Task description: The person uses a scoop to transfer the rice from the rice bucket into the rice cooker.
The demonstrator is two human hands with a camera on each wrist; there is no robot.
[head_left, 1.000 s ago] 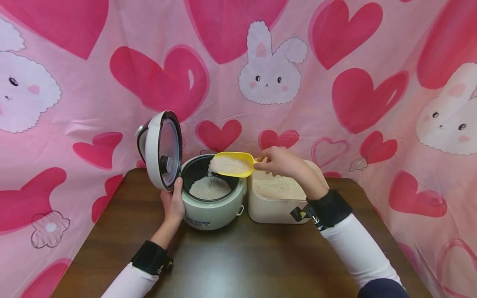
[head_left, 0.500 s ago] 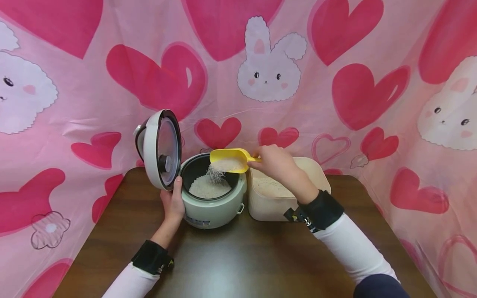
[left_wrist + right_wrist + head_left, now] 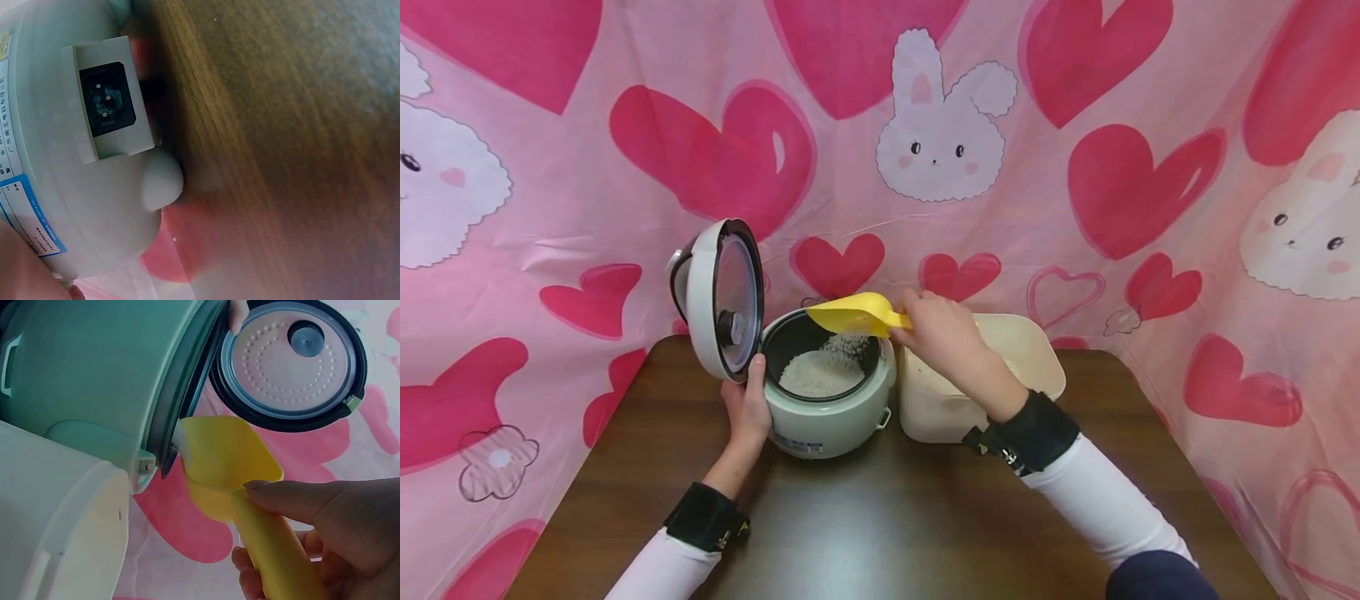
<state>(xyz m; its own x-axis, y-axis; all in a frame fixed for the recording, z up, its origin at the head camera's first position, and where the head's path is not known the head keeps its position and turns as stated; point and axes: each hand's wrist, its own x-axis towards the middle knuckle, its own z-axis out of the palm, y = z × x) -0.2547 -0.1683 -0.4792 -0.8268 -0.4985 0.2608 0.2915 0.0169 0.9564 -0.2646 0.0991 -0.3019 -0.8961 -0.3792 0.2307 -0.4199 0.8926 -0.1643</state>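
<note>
My right hand [image 3: 942,332] grips the handle of a yellow scoop [image 3: 857,314], tipped over the black inner pot of a pale green rice cooker [image 3: 831,425]. Loose rice [image 3: 820,375] falls from the scoop onto the white heap in the pot. In the right wrist view, my thumb [image 3: 290,497] lies along the scoop's handle. My left hand [image 3: 747,410] holds the lower edge of the raised lid [image 3: 703,300] beside the pot's rim, thumb in front; its other fingers are mostly hidden. In the left wrist view, only a bit of that hand shows, against the cooker's side.
A cream-coloured bin [image 3: 925,421] holding rice stands right of the cooker, partly beneath my right forearm. Both stand towards the back of a brown wooden table [image 3: 865,533]. A pink curtain [image 3: 850,192] with hearts and rabbits hangs behind. The cooker's power socket [image 3: 107,99] has no cord in it.
My right hand has moved slightly left and turned the scoop over, from level and full to tipped, with rice pouring out. The heap in the pot has grown. My left hand stays put.
</note>
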